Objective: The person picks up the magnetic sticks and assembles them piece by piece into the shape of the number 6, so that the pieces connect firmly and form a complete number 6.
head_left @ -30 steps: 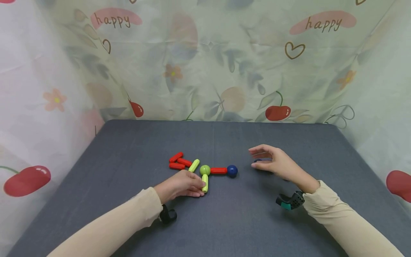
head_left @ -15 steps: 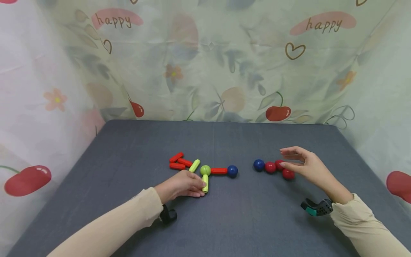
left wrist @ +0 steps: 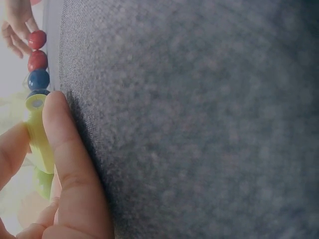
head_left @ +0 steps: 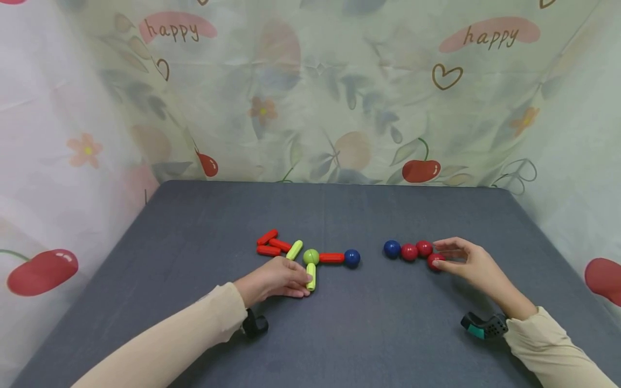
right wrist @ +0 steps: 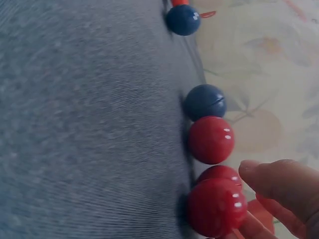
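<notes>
Fingers of left hand (head_left: 274, 276) pinching yellow-green rod (head_left: 311, 277); right hand (head_left: 468, 264) parted around red ball (right wrist: 216, 209)

Gripped rod is extending from the green ball (head_left: 311, 257) away from the table's (head_left: 339, 345) far edge. Red rod (head_left: 332, 258) is bridging green ball to blue ball (head_left: 352, 258), toward the right edge. Another yellow-green rod (head_left: 294, 249) and three red rods (head_left: 268, 250) are lying beyond the left hand. Right-hand contact: can't tell. Two more red balls (head_left: 409, 252) and a second blue ball (head_left: 392, 249) are sitting just beside.
</notes>
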Tool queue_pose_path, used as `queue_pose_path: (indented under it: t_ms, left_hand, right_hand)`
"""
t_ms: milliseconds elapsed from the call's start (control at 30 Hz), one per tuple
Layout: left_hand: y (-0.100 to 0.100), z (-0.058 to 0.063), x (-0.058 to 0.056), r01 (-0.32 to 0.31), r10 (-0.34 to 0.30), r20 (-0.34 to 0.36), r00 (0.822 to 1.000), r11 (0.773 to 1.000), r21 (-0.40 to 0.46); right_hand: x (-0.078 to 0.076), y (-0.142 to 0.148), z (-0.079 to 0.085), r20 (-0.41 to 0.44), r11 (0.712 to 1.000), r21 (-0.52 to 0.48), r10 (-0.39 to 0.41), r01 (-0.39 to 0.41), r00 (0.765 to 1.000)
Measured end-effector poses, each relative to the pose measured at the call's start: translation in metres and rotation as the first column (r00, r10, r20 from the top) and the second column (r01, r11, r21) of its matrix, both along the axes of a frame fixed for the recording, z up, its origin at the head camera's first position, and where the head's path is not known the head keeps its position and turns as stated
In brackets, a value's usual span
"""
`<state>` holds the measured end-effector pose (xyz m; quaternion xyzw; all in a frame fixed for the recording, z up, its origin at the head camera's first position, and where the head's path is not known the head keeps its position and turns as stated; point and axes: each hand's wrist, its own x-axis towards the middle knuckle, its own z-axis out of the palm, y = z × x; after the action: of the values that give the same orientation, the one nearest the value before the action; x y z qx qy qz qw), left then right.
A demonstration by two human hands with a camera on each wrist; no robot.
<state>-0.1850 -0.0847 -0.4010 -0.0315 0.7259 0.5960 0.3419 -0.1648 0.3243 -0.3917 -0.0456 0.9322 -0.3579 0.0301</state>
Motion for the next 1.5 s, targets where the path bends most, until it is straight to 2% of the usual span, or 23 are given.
queue_pose_path:
  t_ms: [333,700,1067,1500]
  left_hand:
    - [0.001,-0.002,0.0,0.001,-0.001,0.001,1.0,1.0,-0.003]
    - [0.002,-0.003,-0.001,-0.012,0.012,0.007,1.0,1.0,-0.024]
    - [0.001,-0.004,-0.001,-0.007,0.007,0.007,1.0,1.0,-0.007]
    - [0.001,-0.003,-0.001,-0.004,0.004,0.005,1.0,1.0,-0.005]
  right_hand:
    - [-0.001,0.003,-0.012,-0.025,0.999,0.033,0.013,-0.012,1.0]
    - [0.0,0.001,-0.013,-0.009,1.0,0.004,0.013,-0.013,1.0]
    - [0.003,-0.009,0.003,-0.033,1.0,0.019,0.012,-0.011,0.999]
    - [0.01,-0.052,0.018,-0.07,0.995,-0.078,0.062,-0.068,0.996]
